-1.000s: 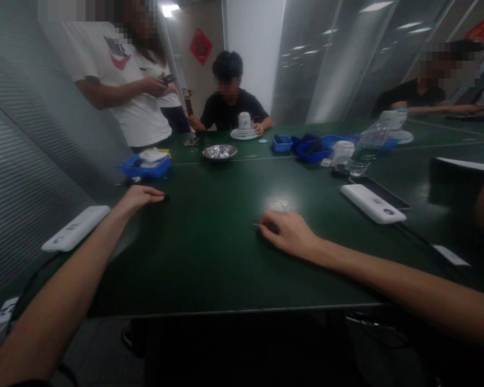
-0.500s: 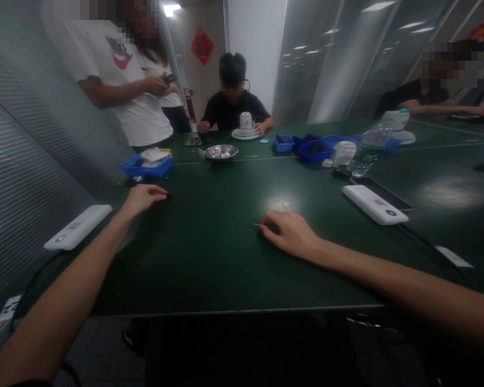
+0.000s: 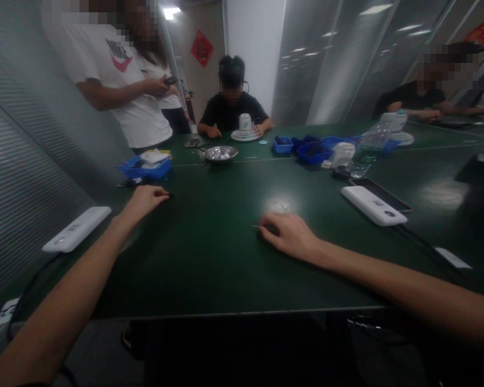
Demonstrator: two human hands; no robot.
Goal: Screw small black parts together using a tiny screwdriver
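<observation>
My left hand (image 3: 145,198) rests on the dark green table (image 3: 210,258), its fingers pinched together on a small dark part (image 3: 170,195) at the fingertips. My right hand (image 3: 289,233) lies curled on the table near the middle. It holds a thin metal tool (image 3: 256,227) whose tip pokes out to the left. What else sits under the right palm is hidden.
A white device (image 3: 76,229) lies at the left edge, another white device (image 3: 373,205) beside a dark phone on the right. Farther back stand a blue bin (image 3: 145,167), a metal bowl (image 3: 220,153), more blue bins (image 3: 312,151) and a water bottle (image 3: 367,151). Other people sit and stand at the far side.
My left hand has slid a little to the right with the small dark part. My right hand has stayed put. The seated person opposite has lowered their head.
</observation>
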